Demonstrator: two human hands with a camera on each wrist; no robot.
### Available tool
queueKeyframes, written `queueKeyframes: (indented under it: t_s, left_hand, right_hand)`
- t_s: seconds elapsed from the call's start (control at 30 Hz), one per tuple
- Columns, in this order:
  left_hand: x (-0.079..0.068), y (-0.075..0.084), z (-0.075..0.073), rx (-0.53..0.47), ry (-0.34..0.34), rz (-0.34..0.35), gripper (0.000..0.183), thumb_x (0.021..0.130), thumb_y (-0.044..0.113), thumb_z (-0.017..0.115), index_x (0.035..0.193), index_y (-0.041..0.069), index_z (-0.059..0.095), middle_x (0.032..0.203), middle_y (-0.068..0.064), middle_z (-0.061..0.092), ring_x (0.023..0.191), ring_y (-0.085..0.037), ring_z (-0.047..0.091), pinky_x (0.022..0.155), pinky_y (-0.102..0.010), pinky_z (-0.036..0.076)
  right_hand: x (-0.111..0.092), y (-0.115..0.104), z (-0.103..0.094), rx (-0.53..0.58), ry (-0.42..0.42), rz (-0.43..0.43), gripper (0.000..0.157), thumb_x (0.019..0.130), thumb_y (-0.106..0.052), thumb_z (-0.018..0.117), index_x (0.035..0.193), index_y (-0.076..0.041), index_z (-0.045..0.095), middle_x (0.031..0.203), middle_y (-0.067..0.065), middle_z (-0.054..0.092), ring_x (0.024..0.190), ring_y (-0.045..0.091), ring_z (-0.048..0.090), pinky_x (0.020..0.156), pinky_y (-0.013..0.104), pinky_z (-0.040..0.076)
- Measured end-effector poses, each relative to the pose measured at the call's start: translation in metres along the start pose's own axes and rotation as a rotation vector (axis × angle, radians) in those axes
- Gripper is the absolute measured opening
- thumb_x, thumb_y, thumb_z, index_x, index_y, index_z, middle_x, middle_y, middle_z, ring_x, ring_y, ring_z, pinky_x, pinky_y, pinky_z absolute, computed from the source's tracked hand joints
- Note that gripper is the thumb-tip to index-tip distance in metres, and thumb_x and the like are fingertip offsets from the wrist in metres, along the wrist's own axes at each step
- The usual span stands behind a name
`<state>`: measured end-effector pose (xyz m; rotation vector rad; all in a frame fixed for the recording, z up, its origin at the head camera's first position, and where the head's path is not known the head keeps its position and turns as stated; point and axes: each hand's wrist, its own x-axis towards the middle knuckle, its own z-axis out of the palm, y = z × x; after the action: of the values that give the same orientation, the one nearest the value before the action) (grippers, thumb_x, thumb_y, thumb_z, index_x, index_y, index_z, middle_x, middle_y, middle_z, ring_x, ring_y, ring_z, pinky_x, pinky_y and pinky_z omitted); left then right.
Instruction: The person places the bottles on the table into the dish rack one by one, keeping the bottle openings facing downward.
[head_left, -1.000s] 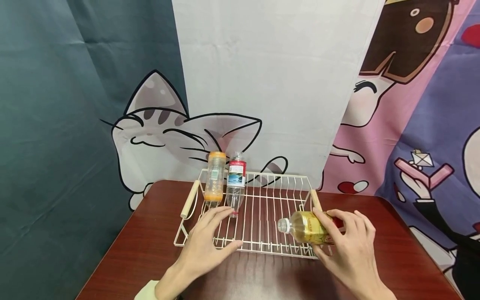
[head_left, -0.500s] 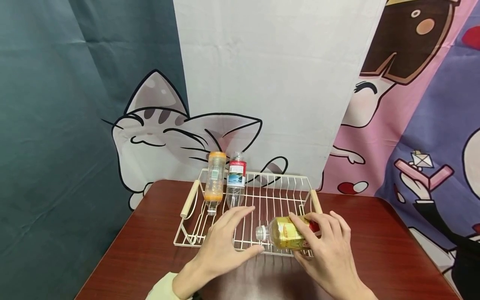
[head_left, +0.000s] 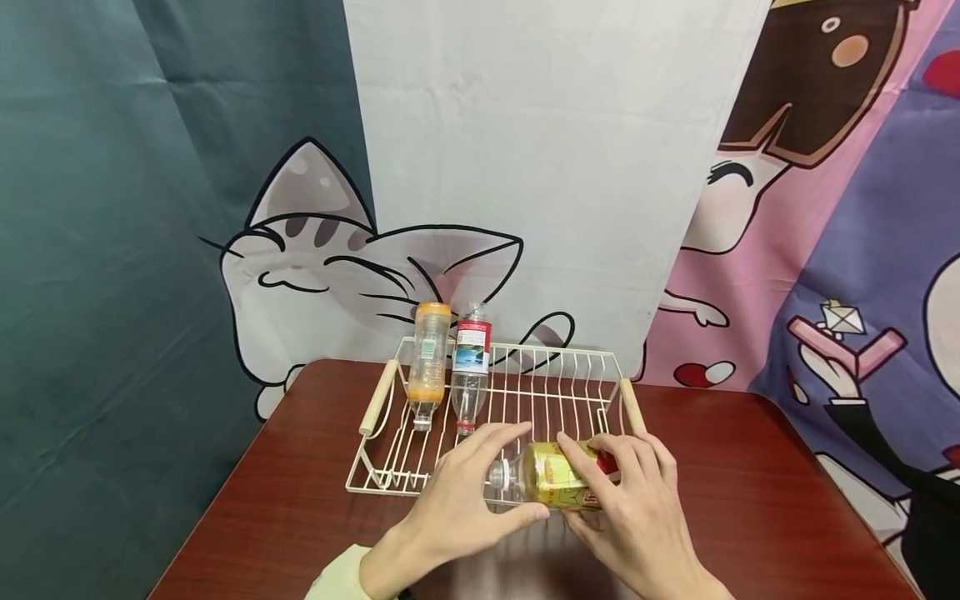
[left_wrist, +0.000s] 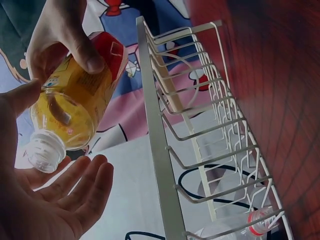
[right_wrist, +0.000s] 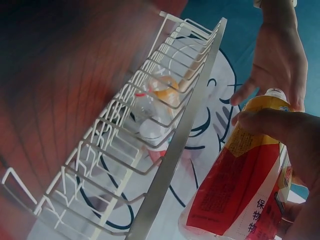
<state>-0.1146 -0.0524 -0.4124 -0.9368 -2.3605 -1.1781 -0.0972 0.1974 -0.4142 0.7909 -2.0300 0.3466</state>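
Note:
My right hand (head_left: 637, 517) grips a plastic drink bottle (head_left: 557, 475) with a yellow and red label, held sideways over the front of the white wire rack (head_left: 600, 367). Its uncapped neck points left. Around that neck, my left hand (head_left: 468, 492) spreads its thumb and fingers; in the left wrist view the fingers (left_wrist: 95, 185) lie loosely bent below the bottle mouth without gripping it. Two clear bottles lean neck-down in the rack's left part: one with orange bands (head_left: 429, 358), one with a red and blue label (head_left: 471, 350).
The rack has wooden handles at its left (head_left: 380, 396) and right (head_left: 632, 406) ends. It stands on a dark red wooden table (head_left: 247, 517). Behind the table hangs a curtain (head_left: 585, 208) printed with cartoon figures.
My right hand has carried the drink bottle leftward along the front of the rack. My left hand has shifted right and slightly down, so its fingers now come around the bottle neck.

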Motion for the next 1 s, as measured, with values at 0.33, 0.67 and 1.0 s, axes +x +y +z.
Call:
queueKeyframes:
  t_s: [0.33, 0.67, 1.0]
  left_hand:
    - [-0.0017, -0.0005, 0.0011, -0.023, -0.015, 0.005, 0.081, 0.085, 0.043, 0.097, 0.154, 0.019, 0.063, 0.140, 0.004, 0.070, 0.121, -0.015, 0.072, 0.103, -0.040, 0.060]
    - [-0.0028, -0.0013, 0.0022, -0.055, 0.029, 0.042, 0.071, 0.084, 0.037, 0.098, 0.145, 0.013, 0.070, 0.136, 0.002, 0.073, 0.116, -0.015, 0.074, 0.099, -0.037, 0.062]
    - [-0.0034, -0.0042, 0.0043, -0.103, 0.086, 0.040, 0.068, 0.082, 0.032, 0.098, 0.143, 0.015, 0.071, 0.133, 0.002, 0.074, 0.115, -0.014, 0.073, 0.098, -0.037, 0.062]
  right_hand:
    - [0.0011, -0.0050, 0.0051, -0.011, 0.037, -0.002, 0.053, 0.108, -0.049, 0.050, 0.137, -0.014, 0.078, 0.114, 0.015, 0.068, 0.101, 0.037, 0.059, 0.102, 0.059, 0.034]
    - [-0.0001, -0.0068, 0.0067, -0.011, 0.039, -0.009, 0.055, 0.111, -0.052, 0.050, 0.138, -0.014, 0.078, 0.116, 0.016, 0.067, 0.105, 0.039, 0.059, 0.112, 0.054, 0.031]
    - [0.0056, -0.0087, 0.0032, 0.019, 0.069, -0.030, 0.059, 0.112, -0.057, 0.054, 0.142, -0.011, 0.075, 0.120, 0.018, 0.069, 0.112, 0.042, 0.059, 0.121, 0.049, 0.026]
